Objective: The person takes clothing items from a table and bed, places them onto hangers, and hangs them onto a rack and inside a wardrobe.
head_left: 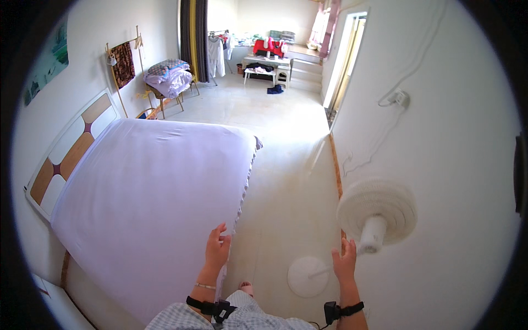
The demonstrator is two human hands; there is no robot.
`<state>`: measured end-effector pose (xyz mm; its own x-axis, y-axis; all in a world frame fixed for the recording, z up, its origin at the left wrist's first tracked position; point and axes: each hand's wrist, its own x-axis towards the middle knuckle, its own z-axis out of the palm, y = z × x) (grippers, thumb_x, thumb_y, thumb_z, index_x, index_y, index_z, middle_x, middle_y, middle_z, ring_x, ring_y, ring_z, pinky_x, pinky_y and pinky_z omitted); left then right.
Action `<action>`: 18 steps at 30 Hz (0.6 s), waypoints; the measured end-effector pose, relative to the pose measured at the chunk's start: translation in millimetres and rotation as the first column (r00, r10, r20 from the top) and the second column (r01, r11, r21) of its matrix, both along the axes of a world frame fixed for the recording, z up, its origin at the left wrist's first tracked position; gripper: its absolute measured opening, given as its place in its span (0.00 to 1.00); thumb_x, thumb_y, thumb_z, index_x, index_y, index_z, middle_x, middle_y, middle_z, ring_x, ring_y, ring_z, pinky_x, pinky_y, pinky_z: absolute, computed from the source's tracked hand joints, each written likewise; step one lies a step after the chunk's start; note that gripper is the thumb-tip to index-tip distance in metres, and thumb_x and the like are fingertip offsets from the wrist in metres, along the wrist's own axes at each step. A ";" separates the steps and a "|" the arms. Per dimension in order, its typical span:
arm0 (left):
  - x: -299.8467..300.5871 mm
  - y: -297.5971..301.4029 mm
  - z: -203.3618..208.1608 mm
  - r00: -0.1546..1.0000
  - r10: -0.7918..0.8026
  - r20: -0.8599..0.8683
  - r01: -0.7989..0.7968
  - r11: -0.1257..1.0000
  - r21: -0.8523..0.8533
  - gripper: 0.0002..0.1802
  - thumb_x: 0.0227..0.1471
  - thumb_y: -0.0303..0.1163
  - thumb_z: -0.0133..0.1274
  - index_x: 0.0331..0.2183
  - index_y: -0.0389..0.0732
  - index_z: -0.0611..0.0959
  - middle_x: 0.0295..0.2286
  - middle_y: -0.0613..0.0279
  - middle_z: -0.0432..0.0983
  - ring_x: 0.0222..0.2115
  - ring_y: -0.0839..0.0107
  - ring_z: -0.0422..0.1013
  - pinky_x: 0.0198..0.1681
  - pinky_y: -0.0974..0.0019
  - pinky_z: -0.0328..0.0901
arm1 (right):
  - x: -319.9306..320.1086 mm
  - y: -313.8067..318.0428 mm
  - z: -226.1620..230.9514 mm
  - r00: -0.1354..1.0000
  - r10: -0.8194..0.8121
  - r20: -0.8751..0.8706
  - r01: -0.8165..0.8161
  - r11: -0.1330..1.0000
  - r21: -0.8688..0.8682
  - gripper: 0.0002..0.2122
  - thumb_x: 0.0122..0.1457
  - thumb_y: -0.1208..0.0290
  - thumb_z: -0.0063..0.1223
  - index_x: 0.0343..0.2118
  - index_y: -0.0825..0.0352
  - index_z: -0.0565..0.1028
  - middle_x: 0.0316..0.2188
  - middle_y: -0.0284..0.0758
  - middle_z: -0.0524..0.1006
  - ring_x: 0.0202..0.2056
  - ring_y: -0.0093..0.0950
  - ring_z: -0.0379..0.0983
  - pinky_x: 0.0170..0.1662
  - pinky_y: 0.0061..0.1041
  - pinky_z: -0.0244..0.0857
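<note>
My left hand (218,247) is raised in front of me with its fingers apart, over the near right edge of the bed. Nothing is in it. A smooth pale lilac sheet (154,176) covers the mattress, with a ruffled hem along the right side. My right hand (345,259) is up too, fingers apart and empty, just left of a white standing fan (374,234). Whether it touches the fan's pole cannot be made out. The fan's round cage faces away, and its round white base (308,276) stands on the floor.
A headboard (74,151) lines the left wall. Farther back, a chair bears folded bedding (170,80), beside a dark curtain (195,38). A white table (269,59) and steps (305,71) are at the far end. Right are a doorway (346,60) and a wall socket with cords (402,99).
</note>
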<state>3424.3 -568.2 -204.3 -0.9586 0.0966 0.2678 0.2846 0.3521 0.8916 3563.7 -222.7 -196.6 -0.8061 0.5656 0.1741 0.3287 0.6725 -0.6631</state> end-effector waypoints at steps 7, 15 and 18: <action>-103.0 34.6 32.2 0.998 0.014 0.064 -0.016 0.999 0.039 0.22 0.47 0.25 0.48 0.47 0.38 0.67 0.38 0.55 0.69 0.27 0.76 0.68 0.28 0.74 0.66 | -160.9 20.5 19.9 0.989 -0.032 -0.146 0.002 0.979 -0.203 0.18 0.50 0.66 0.49 0.44 0.69 0.67 0.51 0.48 0.59 0.54 0.40 0.52 0.55 0.32 0.45; -237.1 57.0 -5.2 0.997 0.021 0.072 -0.020 1.000 -0.022 0.22 0.47 0.27 0.48 0.47 0.37 0.67 0.39 0.54 0.68 0.29 0.74 0.68 0.29 0.72 0.66 | -342.0 101.8 -14.0 0.988 -0.026 -0.155 -0.006 0.979 -0.202 0.18 0.50 0.64 0.49 0.41 0.71 0.68 0.48 0.46 0.62 0.53 0.40 0.54 0.55 0.32 0.48; -290.2 60.8 -7.0 0.986 0.165 0.013 -0.161 0.976 -0.148 0.21 0.47 0.28 0.48 0.46 0.37 0.68 0.39 0.53 0.68 0.29 0.73 0.68 0.30 0.71 0.67 | -397.8 121.3 -15.4 0.989 -0.024 -0.148 -0.003 0.983 -0.181 0.18 0.50 0.64 0.48 0.41 0.72 0.69 0.46 0.46 0.64 0.52 0.40 0.55 0.54 0.33 0.49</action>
